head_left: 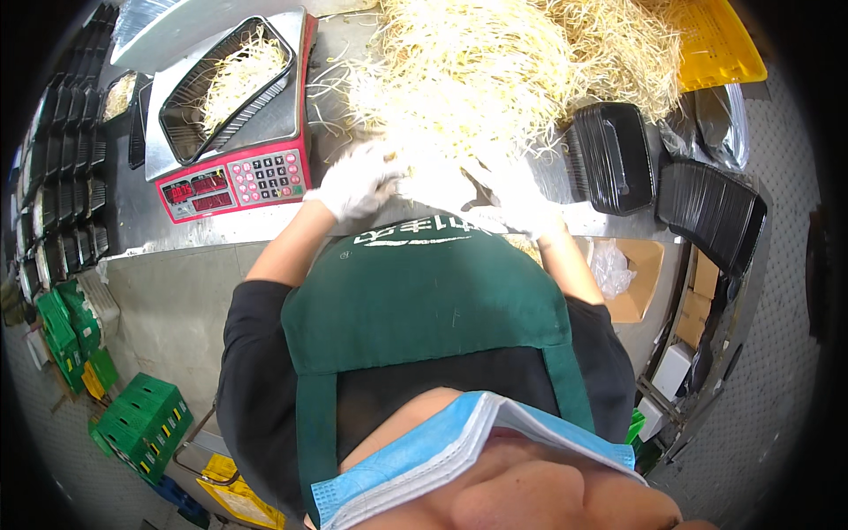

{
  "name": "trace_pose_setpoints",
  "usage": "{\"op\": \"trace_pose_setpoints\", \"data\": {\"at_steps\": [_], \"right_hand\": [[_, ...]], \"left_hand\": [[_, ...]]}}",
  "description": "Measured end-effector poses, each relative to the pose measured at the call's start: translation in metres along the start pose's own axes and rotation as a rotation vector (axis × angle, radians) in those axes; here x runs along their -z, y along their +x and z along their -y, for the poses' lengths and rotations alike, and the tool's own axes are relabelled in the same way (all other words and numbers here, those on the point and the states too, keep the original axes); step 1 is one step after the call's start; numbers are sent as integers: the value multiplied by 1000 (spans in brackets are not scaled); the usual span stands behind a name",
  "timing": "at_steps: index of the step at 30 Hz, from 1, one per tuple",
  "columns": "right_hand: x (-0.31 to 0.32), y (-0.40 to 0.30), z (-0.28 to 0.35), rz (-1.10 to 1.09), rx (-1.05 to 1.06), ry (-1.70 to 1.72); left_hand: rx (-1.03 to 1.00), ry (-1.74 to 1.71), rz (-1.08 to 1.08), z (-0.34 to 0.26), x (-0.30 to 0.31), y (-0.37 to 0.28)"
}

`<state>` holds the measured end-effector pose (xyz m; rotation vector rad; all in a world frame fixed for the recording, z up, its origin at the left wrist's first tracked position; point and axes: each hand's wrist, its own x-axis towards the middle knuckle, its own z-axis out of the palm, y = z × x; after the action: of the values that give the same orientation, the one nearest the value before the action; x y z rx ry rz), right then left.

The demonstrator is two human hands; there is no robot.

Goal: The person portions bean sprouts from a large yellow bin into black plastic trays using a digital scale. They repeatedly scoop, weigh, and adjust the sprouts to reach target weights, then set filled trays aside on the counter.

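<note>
A large heap of bean sprouts (464, 86) lies on the metal table before me. My left hand (361, 182), in a white glove, is at the heap's near left edge, blurred, its fingers bent. Opposite it, my right hand (510, 199), also gloved, touches the near edge of the sprouts; glare hides what its fingers do. Left of my hands, a red digital scale (232, 179) carries a black plastic tray (182, 126) set at a slant, partly filled with bean sprouts (242, 86).
Nested black trays (613, 159) stand right of the heap, with another tray stack (712, 205) at the table's corner. A yellow crate (722, 46) is at the back right. Stacked trays (63, 159) line the far left. Green crates (139, 424) stand on the floor.
</note>
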<state>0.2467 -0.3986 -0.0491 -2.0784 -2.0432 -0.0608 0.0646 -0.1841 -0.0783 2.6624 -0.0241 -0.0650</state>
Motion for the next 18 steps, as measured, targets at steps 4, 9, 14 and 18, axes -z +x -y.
{"op": "trace_pose_setpoints", "data": {"at_steps": [4, 9, 14, 18], "right_hand": [[16, 12, -16, -102, -415, 537], [-17, 77, -25, -179, -247, 227], [-40, 48, -10, -84, -57, 201], [-6, 81, -28, -78, -327, 375]], "left_hand": [[187, -206, -265, 1, 17, 7], [18, 101, -461, 32, -10, 59], [74, 69, -129, 8, -18, -4], [138, -241, -376, 14, -17, -11]]}}
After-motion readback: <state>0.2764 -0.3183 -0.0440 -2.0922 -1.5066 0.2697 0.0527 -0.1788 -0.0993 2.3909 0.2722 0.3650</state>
